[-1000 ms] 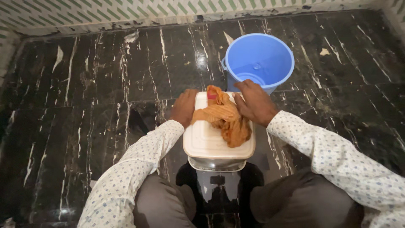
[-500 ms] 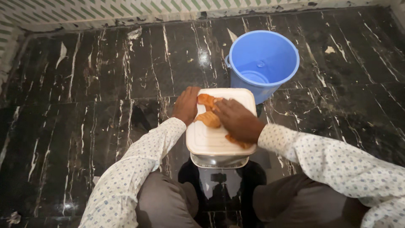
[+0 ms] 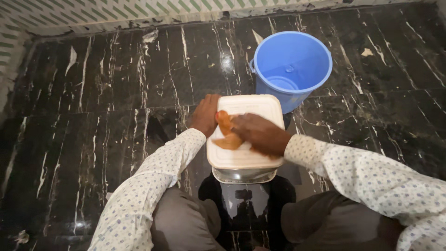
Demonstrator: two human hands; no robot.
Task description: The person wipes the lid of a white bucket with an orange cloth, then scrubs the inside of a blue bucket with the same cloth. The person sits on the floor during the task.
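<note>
A cream square lid (image 3: 253,104) tops a shiny steel bin (image 3: 243,175) on the floor between my knees. My right hand (image 3: 260,134) lies across the lid, pressing a crumpled orange cloth (image 3: 226,131) flat against it. Most of the cloth is hidden under that hand. My left hand (image 3: 205,114) grips the lid's left edge, right beside the cloth.
A blue plastic bucket (image 3: 290,65) with a little water stands just beyond the bin. The floor is glossy black marble with white veins (image 3: 102,116). A green-and-white patterned tiled wall (image 3: 116,14) runs along the far edge. My grey-trousered knees (image 3: 181,223) flank the bin.
My right hand went from holding the bunched cloth at the lid's far edge to lying flat across the lid, pushing the cloth down and leftward. My left hand stayed on the lid's edge.
</note>
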